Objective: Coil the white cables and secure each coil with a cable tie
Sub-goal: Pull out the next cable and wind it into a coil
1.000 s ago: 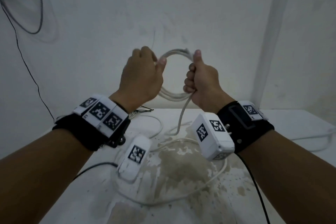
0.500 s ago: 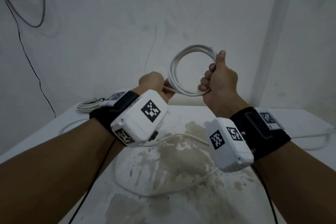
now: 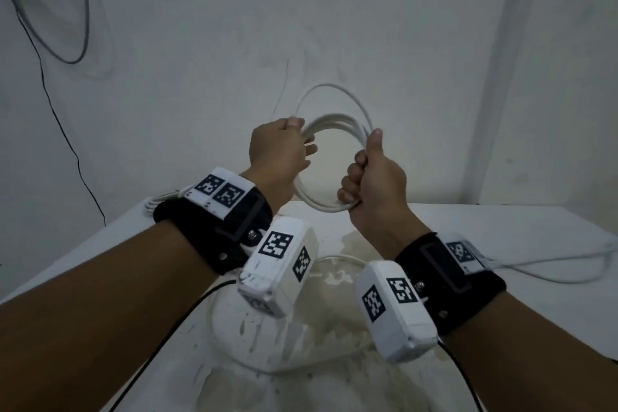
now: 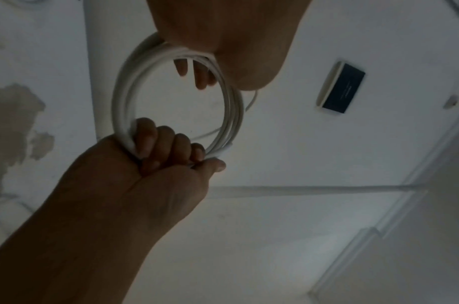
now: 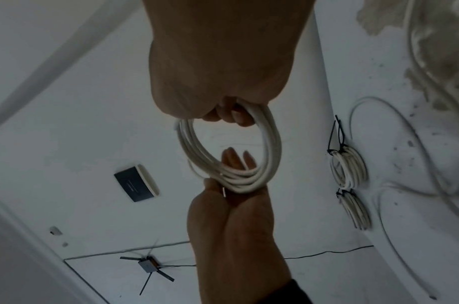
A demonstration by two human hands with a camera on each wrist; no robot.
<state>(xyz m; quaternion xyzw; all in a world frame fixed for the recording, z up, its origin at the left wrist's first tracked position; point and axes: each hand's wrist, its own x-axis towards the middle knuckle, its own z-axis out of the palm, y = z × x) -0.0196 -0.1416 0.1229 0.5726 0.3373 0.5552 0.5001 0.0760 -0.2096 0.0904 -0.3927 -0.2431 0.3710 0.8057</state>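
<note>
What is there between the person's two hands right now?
The white cable coil spans the gap: the right hand grips one side, the left hand holds the other. The head view shows it best.

All views are dimly and evenly lit; skin is rendered dark in the wrist views, and edges are bent and softened

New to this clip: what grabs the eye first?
The white coil, held up in mid-air above the table: the right hand grips one side in a fist, the left hand holds the other. Next, two tied coils lying at the table's far left.
</note>
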